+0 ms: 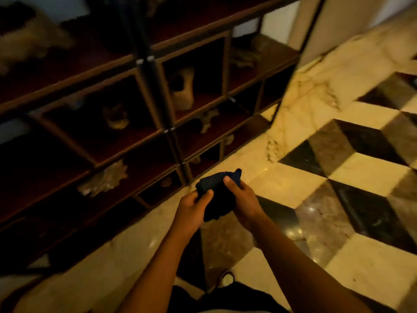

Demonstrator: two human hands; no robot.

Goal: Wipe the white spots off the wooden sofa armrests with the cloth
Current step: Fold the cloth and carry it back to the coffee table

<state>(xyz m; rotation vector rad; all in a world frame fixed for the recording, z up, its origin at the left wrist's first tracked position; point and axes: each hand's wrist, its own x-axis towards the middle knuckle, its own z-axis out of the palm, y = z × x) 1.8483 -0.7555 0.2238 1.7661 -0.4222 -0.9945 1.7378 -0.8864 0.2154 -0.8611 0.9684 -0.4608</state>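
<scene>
A dark blue cloth (217, 195), bunched up, hangs between both hands in front of me at mid frame. My left hand (193, 207) grips its left side, thumb pressed on top. My right hand (241, 199) holds its right side, thumb on the upper edge. The wooden sofa and its armrests are not in view.
A tall dark wooden display cabinet (155, 71) with glass doors and shelves of shells and pale objects fills the left and centre. A polished marble floor (352, 177) with black, grey and cream cube pattern spreads to the right. My shoe (228, 279) shows at the bottom.
</scene>
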